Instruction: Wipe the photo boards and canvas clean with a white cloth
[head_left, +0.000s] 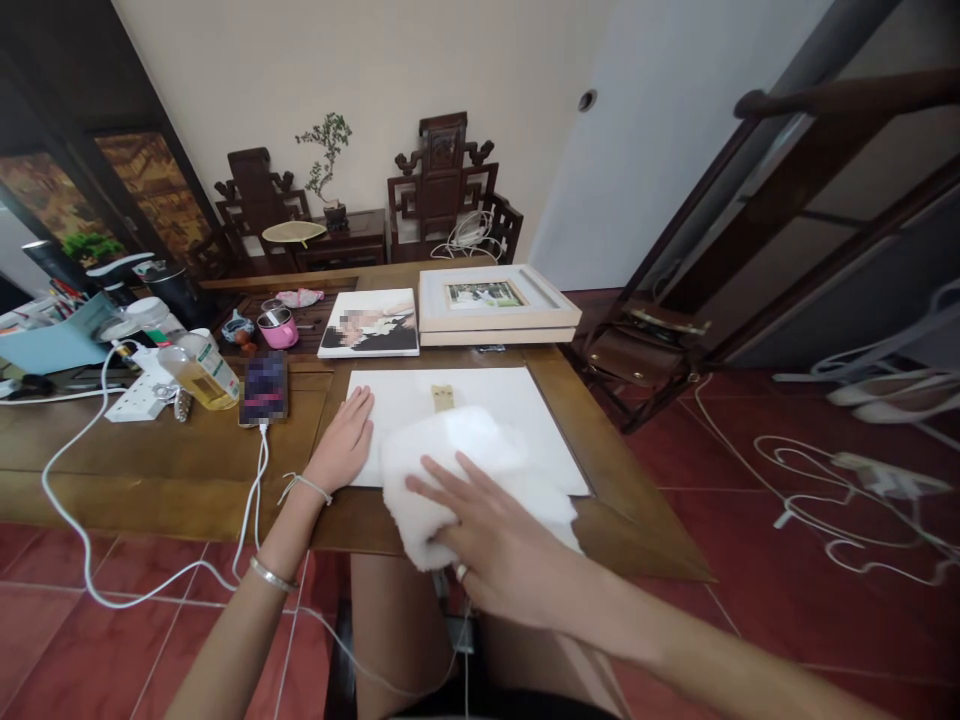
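A white flat board [397,395] lies on the wooden table in front of me, with a small gold-coloured metal bracket [442,397] near its far edge. My left hand [346,437] rests open on the board's left edge, fingers stretched out. In my right hand [487,530] is a fluffy white cloth [427,460], gripped at its near side and spread over the middle and near part of the board. The cloth hides part of the bracket and much of the board.
Behind the board are a photo print [375,322] and a stack of light wooden frames [495,325]. To the left are a charging phone [264,388], a bottle of yellow liquid [199,375], a power strip [139,397] and a pink cup [279,328]. Cables hang off the front edge.
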